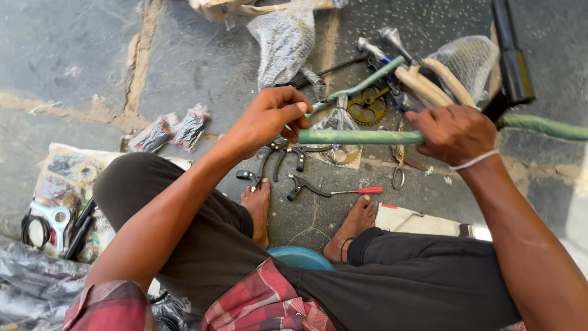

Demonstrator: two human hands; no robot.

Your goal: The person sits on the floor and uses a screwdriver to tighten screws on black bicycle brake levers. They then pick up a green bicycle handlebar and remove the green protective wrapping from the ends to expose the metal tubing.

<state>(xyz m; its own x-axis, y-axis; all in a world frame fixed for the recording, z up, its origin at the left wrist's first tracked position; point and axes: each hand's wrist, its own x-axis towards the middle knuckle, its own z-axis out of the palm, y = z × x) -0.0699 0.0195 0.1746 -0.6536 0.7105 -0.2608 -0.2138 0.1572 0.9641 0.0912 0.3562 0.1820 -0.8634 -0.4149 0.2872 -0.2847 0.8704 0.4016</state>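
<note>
Green tube (361,136) is held level above the floor (202,61), over the person's bare feet. Right hand (453,132) is closed around it; left hand (269,116) pinches its near end with fingertips. Black brake levers (294,160) lie below, then a red-handled screwdriver (361,191).

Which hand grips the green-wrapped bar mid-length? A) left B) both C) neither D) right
D: the right hand is closed around the green-wrapped bar partway along it, while the left hand works at its near end with its fingertips.
</note>
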